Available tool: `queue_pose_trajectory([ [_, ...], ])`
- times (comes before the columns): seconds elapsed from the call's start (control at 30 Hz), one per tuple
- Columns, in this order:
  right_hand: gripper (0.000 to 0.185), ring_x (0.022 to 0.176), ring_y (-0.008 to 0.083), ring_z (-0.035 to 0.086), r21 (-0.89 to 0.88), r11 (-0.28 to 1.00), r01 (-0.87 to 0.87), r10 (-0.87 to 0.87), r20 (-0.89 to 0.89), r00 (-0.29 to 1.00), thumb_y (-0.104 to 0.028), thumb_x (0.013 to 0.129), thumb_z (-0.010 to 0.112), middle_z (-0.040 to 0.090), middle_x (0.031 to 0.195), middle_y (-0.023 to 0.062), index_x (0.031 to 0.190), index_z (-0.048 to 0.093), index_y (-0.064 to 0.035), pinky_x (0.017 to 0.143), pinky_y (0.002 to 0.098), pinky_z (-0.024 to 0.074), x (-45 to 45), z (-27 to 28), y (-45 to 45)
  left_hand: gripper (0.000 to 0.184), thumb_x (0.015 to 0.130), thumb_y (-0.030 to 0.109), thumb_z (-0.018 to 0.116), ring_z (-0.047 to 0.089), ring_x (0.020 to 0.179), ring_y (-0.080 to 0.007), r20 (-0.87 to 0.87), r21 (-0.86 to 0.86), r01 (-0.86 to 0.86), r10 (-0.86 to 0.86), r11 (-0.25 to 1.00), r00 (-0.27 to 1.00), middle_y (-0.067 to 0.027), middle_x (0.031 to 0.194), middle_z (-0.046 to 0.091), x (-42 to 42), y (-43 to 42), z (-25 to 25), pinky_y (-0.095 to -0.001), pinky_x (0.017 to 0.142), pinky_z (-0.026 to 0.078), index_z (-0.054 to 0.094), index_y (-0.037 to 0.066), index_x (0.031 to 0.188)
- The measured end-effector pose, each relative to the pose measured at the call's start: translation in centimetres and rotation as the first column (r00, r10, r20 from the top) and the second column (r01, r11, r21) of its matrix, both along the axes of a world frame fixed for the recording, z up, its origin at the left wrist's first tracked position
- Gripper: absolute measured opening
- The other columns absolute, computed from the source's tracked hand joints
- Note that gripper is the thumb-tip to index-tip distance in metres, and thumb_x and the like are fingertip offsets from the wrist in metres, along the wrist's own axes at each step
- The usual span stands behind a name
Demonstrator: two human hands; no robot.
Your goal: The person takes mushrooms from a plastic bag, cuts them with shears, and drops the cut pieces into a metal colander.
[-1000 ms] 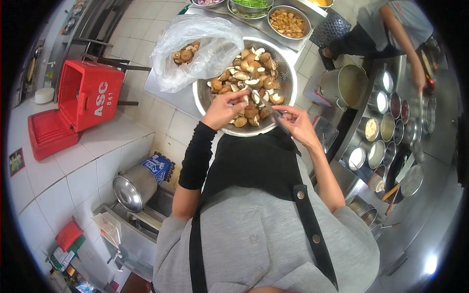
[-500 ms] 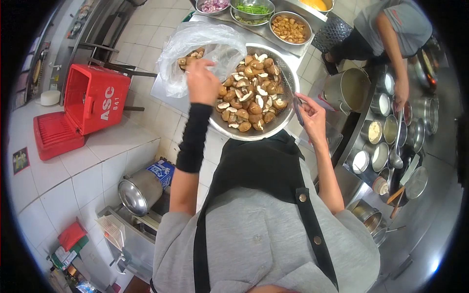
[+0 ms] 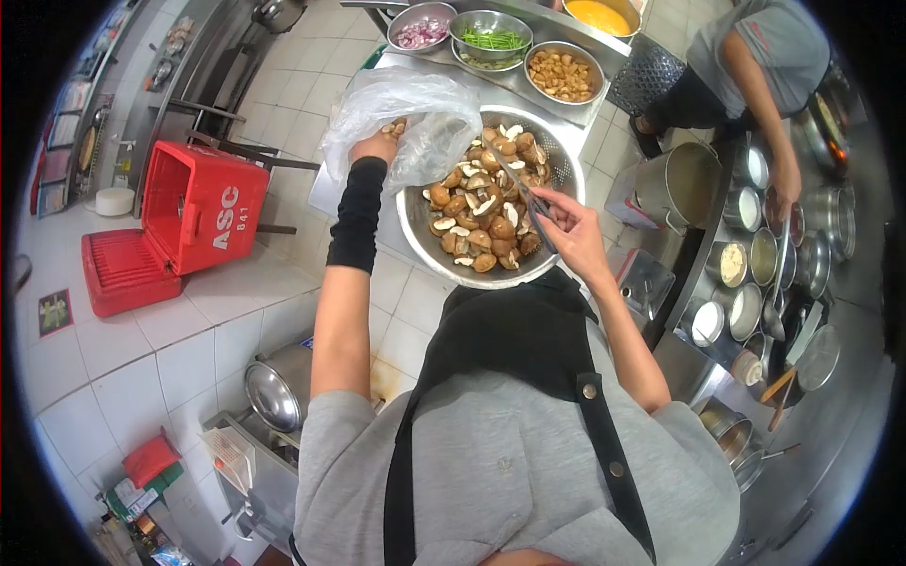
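Note:
My left hand reaches into a clear plastic bag at the mushrooms inside; its fingers are mostly hidden by the bag and mushrooms. My right hand is closed on the dark handle of a knife, whose blade lies over the cut mushrooms. Those brown mushrooms with pale cut faces fill much of a perforated metal colander. The bag sits against the colander's upper left rim.
Bowls of chopped onion, green vegetables and brown cubes stand beyond the colander. A red box is at left. At right, a co-worker holds a ladle over metal containers near a large pot.
My left hand has gone from over the colander into the bag. My right hand, with the knife, moved out to the rim and back over the mushrooms.

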State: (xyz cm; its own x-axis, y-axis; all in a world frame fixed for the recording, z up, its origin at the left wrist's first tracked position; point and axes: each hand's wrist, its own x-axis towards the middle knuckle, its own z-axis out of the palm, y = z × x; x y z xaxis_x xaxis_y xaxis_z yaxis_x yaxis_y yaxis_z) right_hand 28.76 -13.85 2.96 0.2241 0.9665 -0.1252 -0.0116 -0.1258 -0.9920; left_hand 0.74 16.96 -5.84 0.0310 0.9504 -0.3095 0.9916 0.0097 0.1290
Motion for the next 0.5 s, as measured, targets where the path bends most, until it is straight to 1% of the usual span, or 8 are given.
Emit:
queue_pose_trajectory([
  [0.07, 0.035, 0.065, 0.0017, 0.036, -0.013, 1.000, -0.009, 0.009, -0.005, 1.000, -0.004, 0.091, 0.072, 0.045, 0.072, -0.0104, 0.126, 0.070, -0.0023, 0.056, 0.0206, 0.0290, -0.6, 0.1, 0.4, 0.039, 0.088, 0.039, 0.070, 0.066, 0.115, -0.0376, 0.031, 0.064, 0.087, -0.089, 0.994, 0.996, -0.0196, 0.118, 0.071, 1.1, -3.0, 4.6, -0.0463, 0.097, 0.052, 0.069, 0.010, 0.115],
  [0.17, 0.036, 0.065, 0.0049, 0.044, 0.007, 0.999, -0.039, 0.038, 0.093, 0.995, -0.008, 0.088, 0.075, 0.057, 0.071, -0.0042, 0.124, 0.071, -0.0044, 0.059, 0.0240, 0.0388, -1.0, -1.1, 1.3, 0.030, 0.094, 0.021, 0.067, 0.063, 0.111, -0.0440, 0.311, 0.431, 0.091, -0.242, 0.898, 0.919, -0.0214, 0.121, 0.066, -0.8, -6.1, 4.2, -0.0502, 0.089, 0.053, 0.066, 0.012, 0.123],
  [0.2, 0.036, 0.064, 0.0060, 0.046, 0.037, 0.998, -0.049, 0.044, 0.124, 0.991, -0.009, 0.087, 0.075, 0.059, 0.071, -0.0020, 0.123, 0.071, -0.0049, 0.059, 0.0252, 0.0404, -1.5, -0.6, 1.8, 0.033, 0.089, 0.001, 0.069, 0.065, 0.110, -0.0376, 0.444, 0.419, 0.019, -0.223, 0.908, 0.868, -0.0194, 0.124, 0.064, 0.0, -7.9, 6.4, -0.0480, 0.087, 0.054, 0.064, 0.007, 0.120],
  [0.27, 0.040, 0.062, 0.0111, 0.052, 0.011, 0.994, -0.106, 0.099, 0.276, 0.956, -0.017, 0.086, 0.077, 0.065, 0.072, 0.0070, 0.124, 0.071, -0.0074, 0.061, 0.0296, 0.0454, -2.2, 1.8, 2.8, 0.028, 0.092, 0.001, 0.068, 0.066, 0.109, -0.0306, 0.908, 0.181, -0.149, -0.106, 0.972, 0.406, -0.0152, 0.123, 0.065, -0.1, -9.5, 7.3, -0.0453, 0.088, 0.054, 0.063, 0.007, 0.119],
  [0.3, 0.041, 0.061, 0.0121, 0.052, 0.016, 0.993, -0.117, 0.107, 0.284, 0.953, -0.019, 0.086, 0.077, 0.065, 0.071, 0.0074, 0.124, 0.071, -0.0081, 0.060, 0.0301, 0.0456, -2.7, 2.2, 3.2, 0.026, 0.093, 0.002, 0.067, 0.066, 0.108, -0.0271, 0.996, 0.030, -0.171, -0.014, 0.985, 0.092, -0.0131, 0.123, 0.065, -0.3, -10.2, 7.7, -0.0440, 0.088, 0.054, 0.062, 0.007, 0.118],
  [0.33, 0.042, 0.061, 0.0131, 0.052, 0.025, 0.991, -0.132, 0.119, 0.293, 0.949, -0.021, 0.086, 0.076, 0.065, 0.071, 0.0078, 0.125, 0.071, -0.0088, 0.060, 0.0306, 0.0457, -3.3, 2.5, 3.9, 0.027, 0.099, 0.003, 0.061, 0.067, 0.108, -0.0248, 0.993, -0.105, -0.156, 0.095, 0.982, -0.073, -0.0096, 0.124, 0.067, -0.5, -10.7, 8.4, -0.0392, 0.088, 0.057, 0.057, 0.005, 0.126],
  [0.43, 0.043, 0.059, 0.0195, 0.059, 0.056, 0.980, -0.188, 0.153, 0.386, 0.910, -0.027, 0.085, 0.075, 0.067, 0.072, 0.0121, 0.125, 0.071, -0.0121, 0.062, 0.0342, 0.0489, -4.7, 3.4, 6.2, 0.028, 0.099, 0.005, 0.063, 0.063, 0.116, -0.0198, 0.921, -0.342, -0.139, 0.302, 0.929, -0.247, -0.0098, 0.132, 0.062, -1.3, -11.8, 9.8, -0.0358, 0.094, 0.052, 0.056, 0.006, 0.126],
  [0.5, 0.042, 0.060, 0.0219, 0.062, 0.032, 0.971, -0.237, 0.199, 0.444, 0.874, -0.027, 0.085, 0.074, 0.068, 0.072, 0.0139, 0.124, 0.072, -0.0128, 0.064, 0.0356, 0.0505, -5.2, 4.6, 7.4, 0.045, 0.100, 0.007, 0.063, 0.060, 0.121, -0.0187, 0.953, -0.268, -0.158, 0.237, 0.950, -0.187, -0.0130, 0.143, 0.056, -1.4, -12.1, 9.4, -0.0330, 0.097, 0.050, 0.048, 0.005, 0.142],
])
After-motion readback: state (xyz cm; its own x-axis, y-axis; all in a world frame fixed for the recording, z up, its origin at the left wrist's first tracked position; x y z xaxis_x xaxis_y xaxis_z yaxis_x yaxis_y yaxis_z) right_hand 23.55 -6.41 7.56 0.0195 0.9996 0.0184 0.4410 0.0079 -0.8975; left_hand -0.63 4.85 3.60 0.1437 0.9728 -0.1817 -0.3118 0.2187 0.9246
